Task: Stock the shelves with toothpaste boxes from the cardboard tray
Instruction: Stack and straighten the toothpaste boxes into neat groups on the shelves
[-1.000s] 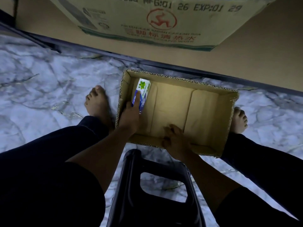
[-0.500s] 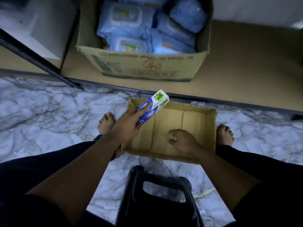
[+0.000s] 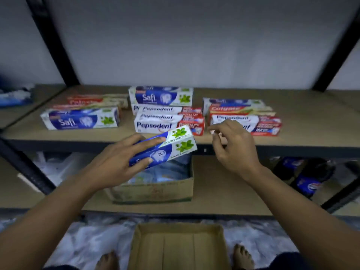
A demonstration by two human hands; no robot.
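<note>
Left hand (image 3: 116, 162): grips the toothpaste box (image 3: 165, 145) by its blue end, fingers on top and thumb underneath.
Box position: in the air and tilted, leaf-printed end forward, just in front of the shelf (image 3: 311, 121) edge.
Right hand (image 3: 233, 151): holds nothing, fingers loosely curled, hovering in front of the right stack (image 3: 245, 117).
Tray (image 3: 175, 248): on the floor below. It looks bare to me, so I judge this is the last box.
Risk, collision: the leading end points at the middle stack (image 3: 169, 123), whose front box sits near the edge. A straight push could shove that stack back or knock off its top box.
Risk, grip: the left hand holds the box by one end only, so the long free end may swing or twist loose.
Risk, edge: the lower corner could catch on the shelf's dark front edge.
Risk, right hand: it is close to the right stack, and a careless sweep could skew it.
Open room: there is wide bare board right of the right stack and plenty of height above. The gap between the left box (image 3: 79, 119) and the middle stack looks narrow.
Uprights (image 3: 52, 41): well apart from both hands.
</note>
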